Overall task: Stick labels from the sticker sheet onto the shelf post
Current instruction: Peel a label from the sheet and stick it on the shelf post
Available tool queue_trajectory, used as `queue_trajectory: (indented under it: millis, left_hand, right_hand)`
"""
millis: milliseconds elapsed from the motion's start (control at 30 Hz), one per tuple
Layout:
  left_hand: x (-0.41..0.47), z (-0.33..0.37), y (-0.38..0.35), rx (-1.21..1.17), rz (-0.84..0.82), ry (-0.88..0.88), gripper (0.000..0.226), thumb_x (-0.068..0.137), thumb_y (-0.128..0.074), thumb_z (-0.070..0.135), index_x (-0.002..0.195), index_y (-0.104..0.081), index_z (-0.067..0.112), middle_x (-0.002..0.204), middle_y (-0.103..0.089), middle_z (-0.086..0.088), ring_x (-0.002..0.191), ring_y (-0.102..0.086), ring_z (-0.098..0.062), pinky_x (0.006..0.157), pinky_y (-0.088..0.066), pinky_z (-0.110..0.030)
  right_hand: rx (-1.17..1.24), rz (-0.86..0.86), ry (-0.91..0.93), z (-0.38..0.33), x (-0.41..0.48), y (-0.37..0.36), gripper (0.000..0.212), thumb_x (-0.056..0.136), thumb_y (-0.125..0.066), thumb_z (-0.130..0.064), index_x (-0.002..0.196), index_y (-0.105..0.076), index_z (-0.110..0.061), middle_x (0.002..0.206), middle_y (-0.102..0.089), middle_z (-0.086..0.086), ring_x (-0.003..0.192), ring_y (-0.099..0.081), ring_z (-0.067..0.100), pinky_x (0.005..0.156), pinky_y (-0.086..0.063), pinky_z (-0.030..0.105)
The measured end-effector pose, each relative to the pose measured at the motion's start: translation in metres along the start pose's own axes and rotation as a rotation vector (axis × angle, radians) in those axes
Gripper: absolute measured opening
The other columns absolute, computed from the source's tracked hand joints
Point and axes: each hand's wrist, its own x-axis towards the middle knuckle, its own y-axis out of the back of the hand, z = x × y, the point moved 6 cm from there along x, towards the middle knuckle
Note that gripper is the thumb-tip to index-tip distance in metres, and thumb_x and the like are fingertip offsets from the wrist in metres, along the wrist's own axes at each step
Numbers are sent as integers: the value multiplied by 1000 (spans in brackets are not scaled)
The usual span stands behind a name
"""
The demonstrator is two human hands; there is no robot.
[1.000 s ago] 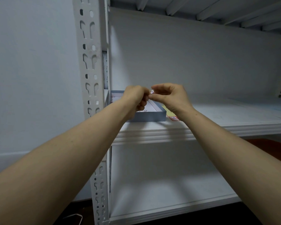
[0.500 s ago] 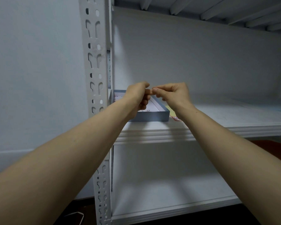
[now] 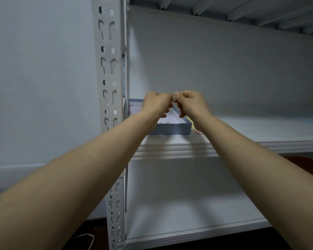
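My left hand (image 3: 157, 103) and my right hand (image 3: 192, 103) are held up together, knuckles towards me, over a shallow blue-grey tray (image 3: 170, 129) on the middle shelf. Their curled fingertips meet around a tiny label that is almost wholly hidden. A white sticker sheet (image 3: 171, 117) with small printed marks lies flat in the tray. The white perforated shelf post (image 3: 107, 69) stands upright to the left of my hands, about a hand's width from the left one.
A yellow paper (image 3: 192, 124) lies beside the tray under my right wrist. The white shelf board (image 3: 251, 136) runs off to the right, with a lower shelf (image 3: 188, 213) beneath. A white cable (image 3: 88, 237) lies on the dark floor.
Both hands have risen slightly over the tray, and my right hand's fingers have curled in tighter. The small label seen at the fingertips earlier is now hidden.
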Motion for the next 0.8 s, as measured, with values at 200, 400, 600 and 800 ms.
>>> queue_trajectory:
  millis: [200,400,600,800]
  left_hand:
    - [4,-1,0,-11,-4,-30,12,86,-58,10,77,-62,2,67,-53,-4,59,-46,-14,54,-41,-22]
    - [5,-2,4,-23,0,-28,9,86,-58,8,82,-62,1,68,-52,-6,57,-46,-15,55,-43,-23]
    - [7,-6,9,15,9,4,14,85,-58,9,71,-58,6,67,-51,-4,58,-46,-14,56,-43,-23]
    - [8,-10,11,35,24,48,9,82,-56,10,74,-56,5,78,-49,-10,63,-44,-19,52,-41,-22]
  right_hand:
    - [-38,5,-35,-1,2,-4,41,95,-47,-28,55,-49,-19,56,-46,1,48,-39,16,44,-34,26]
    - [1,23,-84,2,6,-3,49,88,-60,-40,48,-46,-15,50,-43,3,42,-35,15,42,-31,24]
    - [-74,-73,-92,9,10,-7,36,85,-65,-34,57,-60,-13,51,-60,-3,46,-44,10,44,-33,20]
    - [-138,-132,-165,20,12,-8,17,82,-58,10,90,-68,-1,85,-64,13,60,-55,10,52,-39,20]
